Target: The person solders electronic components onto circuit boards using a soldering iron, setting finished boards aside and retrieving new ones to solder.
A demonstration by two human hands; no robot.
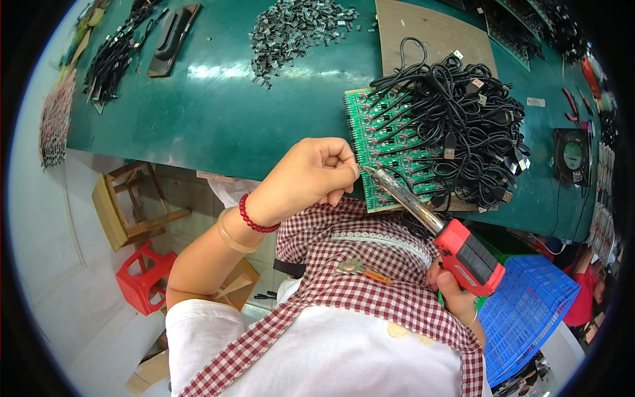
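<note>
My right hand (456,296) is wrapped round the red and black handle of a soldering gun (450,231). Its metal barrel slants up and left, and the tip is at the near left edge of a green circuit board panel (360,116). Close beside that tip, the fingertips of my left hand (314,173) are pinched together at the panel's edge. Whatever they hold is too small to make out. Black USB cables (463,126) lie bundled across the panel, their wire ends joining its rows of small boards.
On the green table (198,126) lie a heap of small metal parts (294,33), a black tool-like block (174,41) and more cables (116,63). A brown board (430,26) lies under the cables. Right are red-handled pliers (570,102), a black device (572,155) and a blue crate (526,304).
</note>
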